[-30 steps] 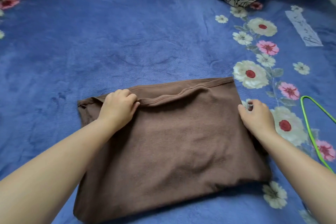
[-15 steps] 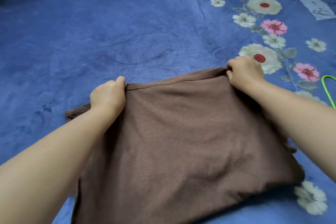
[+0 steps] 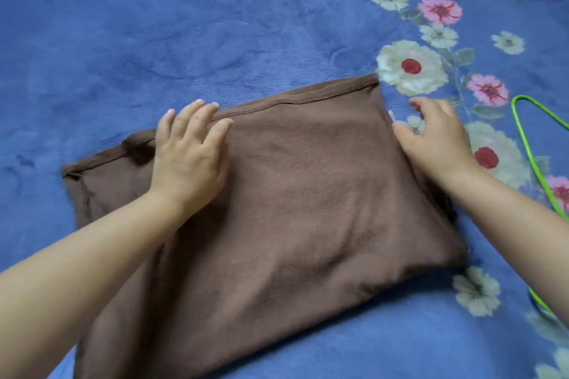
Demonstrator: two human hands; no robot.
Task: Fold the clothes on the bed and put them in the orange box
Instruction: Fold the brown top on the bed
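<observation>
My left hand (image 3: 187, 157) lies flat, fingers straight, on the brown garment (image 3: 277, 209) near its hemmed far edge; the garment lies folded on the blue floral blanket (image 3: 154, 24). My right hand (image 3: 437, 138) hovers loosely curled at its right edge, grasping nothing. The left corner sticks out unevenly; folding now could leave it lopsided. The green hanger (image 3: 529, 144) lies at far right.

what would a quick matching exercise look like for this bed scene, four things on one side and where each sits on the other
Things:
1. left hand
2. right hand
3. green clothes hanger
4. brown garment

Places:
A. lying folded on the blue floral blanket
B. at the garment's right edge
C. flat on the garment near its hemmed far edge
D. at the frame's right edge

Pairs: 1-C, 2-B, 3-D, 4-A
</observation>
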